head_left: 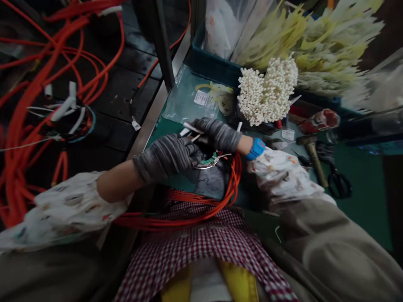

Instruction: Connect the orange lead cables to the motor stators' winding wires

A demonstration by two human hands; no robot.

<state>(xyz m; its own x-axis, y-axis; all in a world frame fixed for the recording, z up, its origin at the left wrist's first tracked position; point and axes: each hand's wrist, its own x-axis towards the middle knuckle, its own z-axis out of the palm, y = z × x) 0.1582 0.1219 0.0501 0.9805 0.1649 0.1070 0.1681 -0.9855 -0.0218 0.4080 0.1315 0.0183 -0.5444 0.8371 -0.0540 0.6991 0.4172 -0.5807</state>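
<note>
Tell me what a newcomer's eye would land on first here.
Probably the tangle of bright orange-red cables sprawling down the left side. Next, the dense cluster of small white bead-like tips beyond the gray-gloved right hand, with feathery pale-yellow strips fanning out behind it.

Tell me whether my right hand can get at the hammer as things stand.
Probably yes: the hammer lies on the green bench to the right of the right sleeve, and nothing seems to cover it. The right hand is at the wired piece, though, so it would have to leave that first.
</note>
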